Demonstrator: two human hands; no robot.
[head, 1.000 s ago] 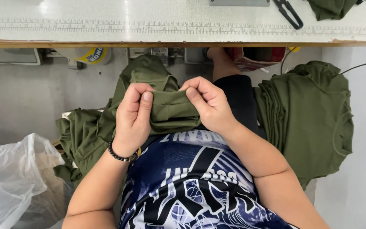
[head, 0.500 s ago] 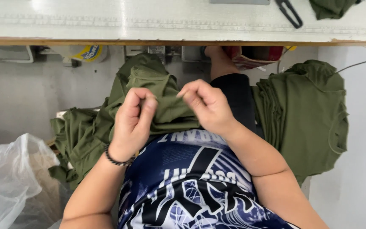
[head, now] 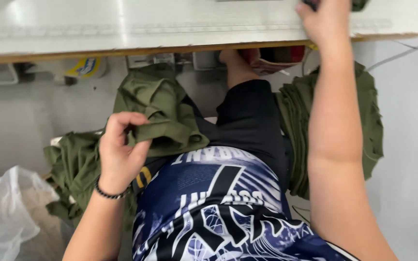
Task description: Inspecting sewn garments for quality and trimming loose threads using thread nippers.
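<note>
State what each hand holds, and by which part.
Left hand pinches the olive garment by a folded edge. Right hand is on the tabletop; any hold cannot be told.

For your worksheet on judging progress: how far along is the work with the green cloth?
Looks done or waiting: a stack of green cloth hangs at the person's right. In hand: the left hand pinches a green cloth piece on the lap, while the right hand reaches onto the table. Left: more green cloth heaped by the left side.

The olive green cloth I grip is 1 crumpled, folded piece. It lies across my lap below the table edge, its near fold pinched in my left hand.
</note>
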